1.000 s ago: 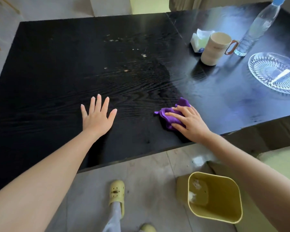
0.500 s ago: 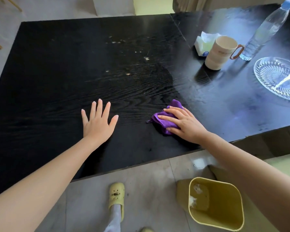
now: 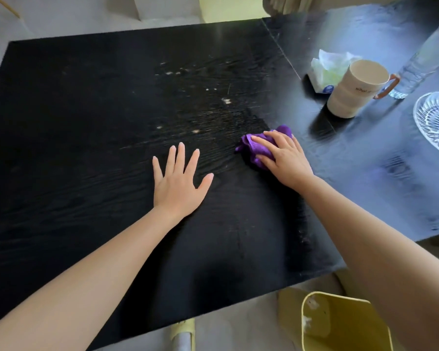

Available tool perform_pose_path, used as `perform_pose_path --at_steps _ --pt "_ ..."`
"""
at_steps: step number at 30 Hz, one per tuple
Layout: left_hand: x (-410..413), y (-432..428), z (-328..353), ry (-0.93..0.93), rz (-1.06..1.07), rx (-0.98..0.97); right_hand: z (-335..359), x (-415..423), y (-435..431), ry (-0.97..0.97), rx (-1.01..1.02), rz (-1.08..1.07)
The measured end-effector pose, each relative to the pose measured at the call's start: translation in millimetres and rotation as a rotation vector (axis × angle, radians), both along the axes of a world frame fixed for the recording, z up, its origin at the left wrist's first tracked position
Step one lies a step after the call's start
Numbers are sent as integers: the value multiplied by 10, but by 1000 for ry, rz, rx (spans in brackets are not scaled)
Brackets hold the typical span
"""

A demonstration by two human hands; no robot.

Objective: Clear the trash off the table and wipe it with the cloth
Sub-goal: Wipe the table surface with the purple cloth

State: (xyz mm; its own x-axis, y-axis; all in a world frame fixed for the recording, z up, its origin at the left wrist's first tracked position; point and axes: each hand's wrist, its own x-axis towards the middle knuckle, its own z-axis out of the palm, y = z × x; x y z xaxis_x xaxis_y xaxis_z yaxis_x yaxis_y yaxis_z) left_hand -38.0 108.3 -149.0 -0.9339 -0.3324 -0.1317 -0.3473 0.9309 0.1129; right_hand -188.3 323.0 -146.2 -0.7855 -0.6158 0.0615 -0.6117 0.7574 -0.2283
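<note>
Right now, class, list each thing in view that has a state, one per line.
purple cloth: bunched, pressed under the right hand.
left hand: open, flat on the table.
table: crumbs remain mid-surface.
mug: upright.
bottle: upright.
tissue pack: open.
yellow bin: holds scraps.

Two hands, the left hand (image 3: 179,184) and the right hand (image 3: 285,158), one purple cloth (image 3: 257,148), one black table (image 3: 74,148), one mug (image 3: 356,89), one tissue pack (image 3: 327,69), one water bottle (image 3: 426,59), one glass dish (image 3: 436,120), one yellow bin (image 3: 345,325), several pale crumbs (image 3: 226,101) beyond the hands
</note>
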Motion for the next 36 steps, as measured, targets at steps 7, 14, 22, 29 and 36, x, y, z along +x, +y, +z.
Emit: perform_pose_path --at_steps 7,14,22,29,36 --pt "11 11 -18 17 -13 -15 -75 -738 -496 18 -43 -169" --pt "16 9 12 -2 -25 9 -41 -838 -687 0 -66 -258" --pt "170 -369 79 -10 -96 33 -1 -516 -728 -14 -99 -305" --pt "887 -1216 66 3 108 18 68 -340 -965 -56 -70 -335" --pt "1633 -1957 98 -23 277 -8 105 23 -1700 -98 -57 -269"
